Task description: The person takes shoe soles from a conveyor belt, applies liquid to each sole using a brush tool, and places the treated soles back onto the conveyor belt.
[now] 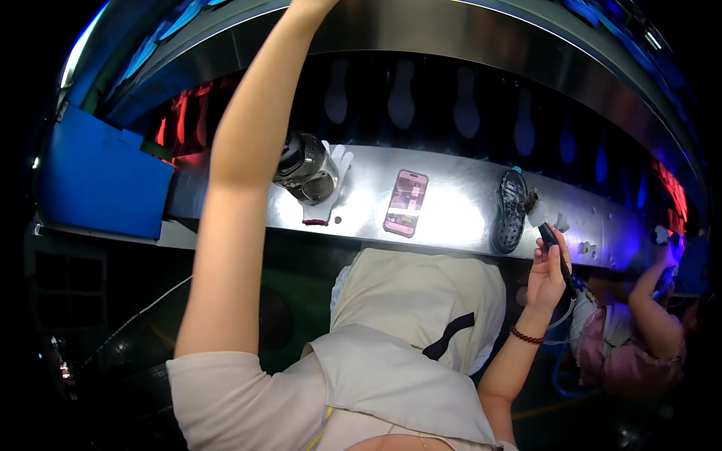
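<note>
My left arm reaches up past the bench. Only the heel of my left hand (313, 4) shows at the top edge; its fingers are out of frame. My right hand (547, 274) is closed around a black-handled tool (555, 248) with a pale, flat tip, its exact kind unclear. Just left of that tip lies a dark, textured shoe sole (511, 210) with a teal end. A brown clump (531, 199) sits beside the sole. Farther left, a pink phone (406, 203) lies on the metal bench (459, 203).
A clear jar with a black lid (312, 177) lies on a white glove (340, 169), partly behind my left arm. Several pale soles (402, 94) line the dark space behind the bench. A blue box (105, 173) stands left. A co-worker's arm (653, 308) appears at right.
</note>
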Available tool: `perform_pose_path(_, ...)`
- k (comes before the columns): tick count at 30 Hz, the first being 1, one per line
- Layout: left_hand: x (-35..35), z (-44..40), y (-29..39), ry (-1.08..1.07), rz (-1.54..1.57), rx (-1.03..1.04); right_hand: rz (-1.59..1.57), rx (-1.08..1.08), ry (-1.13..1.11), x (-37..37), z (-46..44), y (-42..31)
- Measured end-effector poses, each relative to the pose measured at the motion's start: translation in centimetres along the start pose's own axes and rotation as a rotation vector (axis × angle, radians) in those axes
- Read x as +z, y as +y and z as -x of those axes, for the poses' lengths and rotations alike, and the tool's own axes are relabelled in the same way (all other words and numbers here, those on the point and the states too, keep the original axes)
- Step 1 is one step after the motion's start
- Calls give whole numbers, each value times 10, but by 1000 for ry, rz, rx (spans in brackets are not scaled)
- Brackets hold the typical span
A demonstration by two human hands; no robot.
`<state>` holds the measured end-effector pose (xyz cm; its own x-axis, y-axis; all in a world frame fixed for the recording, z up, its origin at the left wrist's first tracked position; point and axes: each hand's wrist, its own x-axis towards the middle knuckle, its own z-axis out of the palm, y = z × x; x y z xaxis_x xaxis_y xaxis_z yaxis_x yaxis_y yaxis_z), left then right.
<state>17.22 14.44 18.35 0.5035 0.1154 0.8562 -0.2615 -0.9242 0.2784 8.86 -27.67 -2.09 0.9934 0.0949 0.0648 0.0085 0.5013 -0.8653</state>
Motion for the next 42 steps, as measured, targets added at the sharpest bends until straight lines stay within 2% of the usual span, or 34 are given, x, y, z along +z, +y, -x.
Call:
perform_pose_path(1, -6, 18, 2, 383, 303, 105, 0, -24, 9, -2, -1, 0)
perform_pose_path(3, -30, 60, 40, 595, 1016, -426, -28, -14, 24, -5, -4, 0)
perform_pose_path(5, -59, 98, 56, 103, 1309, -1026, -58, 14, -32, -7, -4, -1)
perform_pose_path(6, -53, 140, 11, -235, 1773, -743, -57, 16, -25, -9, -1, -3)
perform_pose_path(8, -50, 188, 1, -270, 1895, -702, -122, -5, -117, -6, -1, -4)
perform_pose_path(9, -59, 208, 43, 34, 1559, -977, -128, -12, -110, -4, 0, -3)
perform_pose_path(12, -25, 247, 81, -351, 2084, -1008, -189, 0, -152, 5, 8, -4)
perform_pose_path(13, -9, 272, 78, -514, 2178, -954, -186, 5, -146, 11, 9, -2)
perform_pose_path(15, 20, 308, 92, -652, 1836, -1361, -219, 51, -246, 22, 8, 3)
perform_pose_path(17, 43, 325, 122, -706, 1857, -1437, -147, 121, -280, 18, 9, 19)
perform_pose_path(19, 59, 333, 151, -499, 2217, -1528, -182, 193, -234, 17, 13, 30)
perform_pose_path(20, 63, 332, 162, -489, 2216, -1536, -180, 202, -234, 16, 16, 34)
perform_pose_path(22, 68, 326, 180, -422, 2127, -1724, -181, 221, -200, 11, 19, 38)
perform_pose_path(26, 76, 337, 187, -577, 2216, -1688, -111, 244, -150, 4, 24, 40)
perform_pose_path(31, 71, 326, 189, -567, 2187, -1718, -68, 294, -104, 3, 23, 41)
perform_pose_path(39, 69, 323, 184, -562, 2107, -1749, 96, 230, -24, 19, -9, 46)
perform_pose_path(41, 73, 328, 183, -537, 2100, -1737, 334, 188, 7, 33, -17, 38)
perform_pose_path(42, 75, 329, 184, -497, 2086, -1728, 506, 85, -47, 46, -17, 33)
